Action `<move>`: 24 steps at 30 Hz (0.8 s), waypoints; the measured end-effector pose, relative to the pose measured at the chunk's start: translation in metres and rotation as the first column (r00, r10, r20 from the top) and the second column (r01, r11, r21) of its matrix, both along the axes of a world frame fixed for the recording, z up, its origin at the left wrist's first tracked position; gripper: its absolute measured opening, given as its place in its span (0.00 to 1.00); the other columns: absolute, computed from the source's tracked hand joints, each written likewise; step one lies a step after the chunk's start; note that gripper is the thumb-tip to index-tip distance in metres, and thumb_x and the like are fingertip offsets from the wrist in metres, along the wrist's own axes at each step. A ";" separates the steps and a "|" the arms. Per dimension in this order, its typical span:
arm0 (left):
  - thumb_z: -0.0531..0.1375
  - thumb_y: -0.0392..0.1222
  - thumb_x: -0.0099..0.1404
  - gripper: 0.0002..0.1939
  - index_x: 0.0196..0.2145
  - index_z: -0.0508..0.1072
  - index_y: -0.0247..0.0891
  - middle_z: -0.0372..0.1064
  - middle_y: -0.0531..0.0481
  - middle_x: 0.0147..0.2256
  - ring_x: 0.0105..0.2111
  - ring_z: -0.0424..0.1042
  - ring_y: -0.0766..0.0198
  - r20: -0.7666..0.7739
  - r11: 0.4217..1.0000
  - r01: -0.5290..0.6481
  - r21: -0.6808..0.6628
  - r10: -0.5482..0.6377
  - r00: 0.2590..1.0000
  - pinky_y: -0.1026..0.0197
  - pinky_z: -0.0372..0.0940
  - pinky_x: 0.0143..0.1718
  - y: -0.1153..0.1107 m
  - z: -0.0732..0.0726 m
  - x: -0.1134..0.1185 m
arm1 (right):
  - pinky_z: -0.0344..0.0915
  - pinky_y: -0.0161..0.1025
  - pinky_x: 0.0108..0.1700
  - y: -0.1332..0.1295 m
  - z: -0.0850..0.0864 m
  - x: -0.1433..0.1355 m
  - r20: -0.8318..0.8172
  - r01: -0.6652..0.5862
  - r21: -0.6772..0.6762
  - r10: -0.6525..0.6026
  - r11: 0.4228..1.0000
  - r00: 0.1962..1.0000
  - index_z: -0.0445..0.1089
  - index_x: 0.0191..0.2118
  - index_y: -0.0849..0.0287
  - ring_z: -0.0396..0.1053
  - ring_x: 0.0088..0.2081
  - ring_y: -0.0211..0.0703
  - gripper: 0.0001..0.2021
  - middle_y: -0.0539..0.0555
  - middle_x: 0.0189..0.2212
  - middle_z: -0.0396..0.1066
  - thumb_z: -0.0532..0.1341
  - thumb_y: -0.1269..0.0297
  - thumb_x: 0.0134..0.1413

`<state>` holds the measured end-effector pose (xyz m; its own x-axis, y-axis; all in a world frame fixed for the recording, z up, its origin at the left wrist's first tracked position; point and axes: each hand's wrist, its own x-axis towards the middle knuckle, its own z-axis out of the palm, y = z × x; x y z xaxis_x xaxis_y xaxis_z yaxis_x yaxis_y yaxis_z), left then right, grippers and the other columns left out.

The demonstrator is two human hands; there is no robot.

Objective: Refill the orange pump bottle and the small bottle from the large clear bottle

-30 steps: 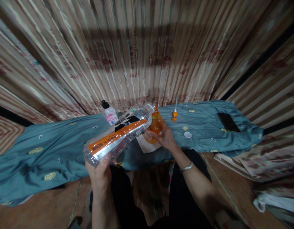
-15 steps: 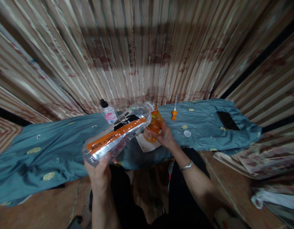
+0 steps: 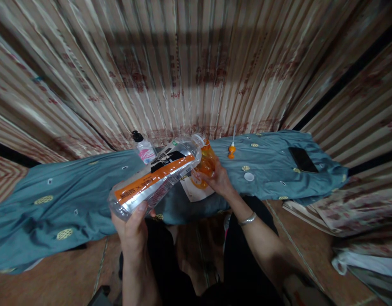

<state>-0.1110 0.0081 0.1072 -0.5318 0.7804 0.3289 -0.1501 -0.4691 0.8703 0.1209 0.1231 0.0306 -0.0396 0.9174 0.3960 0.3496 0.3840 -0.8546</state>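
My left hand [image 3: 132, 223] is wrapped round the base of a large clear plastic bottle [image 3: 157, 176] with an orange, silver and black label. That bottle leans to the right, its uncapped-looking neck up at the mouth of a smaller orange see-through bottle [image 3: 207, 163]. Whether the two mouths touch I cannot tell. The orange bottle is gripped by my right hand [image 3: 219, 178], which wears a silver bangle on the wrist. Under it lies a whitish sheet or packet [image 3: 198, 192], partly hidden. An orange pump top [image 3: 232, 151] with a thin tube stands on the cloth to the right.
A small clear bottle with a black cap [image 3: 145, 148] stands behind the big bottle. Right of my right hand lie a white round cap [image 3: 249, 177] and a dark phone [image 3: 303, 160]. Teal patterned cloth [image 3: 87, 182] covers the surface; striped curtains [image 3: 196, 85] hang behind.
Both hands keep their hold on the two bottles, which stay mouth to mouth. Only a slight shift of the whole view shows.
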 end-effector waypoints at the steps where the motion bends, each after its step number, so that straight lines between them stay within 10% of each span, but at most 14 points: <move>1: 0.75 0.43 0.50 0.23 0.43 0.76 0.35 0.77 0.50 0.33 0.19 0.68 0.67 0.001 1.000 0.001 0.002 -0.001 1.000 0.66 0.60 0.14 0.000 0.000 0.000 | 0.76 0.54 0.58 0.000 -0.001 0.000 0.002 0.002 -0.003 -0.002 1.000 1.000 0.62 0.67 0.55 0.78 0.57 0.61 0.40 0.62 0.55 0.79 0.74 0.53 0.52; 24: 0.75 0.44 0.47 0.27 0.44 0.76 0.35 0.77 0.51 0.32 0.18 0.68 0.66 0.003 0.998 -0.040 -0.038 0.040 0.999 0.64 0.62 0.13 -0.001 0.000 -0.001 | 0.77 0.56 0.57 0.005 -0.002 0.004 -0.070 -0.077 -0.025 0.075 0.997 0.995 0.64 0.66 0.54 0.79 0.55 0.62 0.39 0.60 0.52 0.81 0.75 0.53 0.51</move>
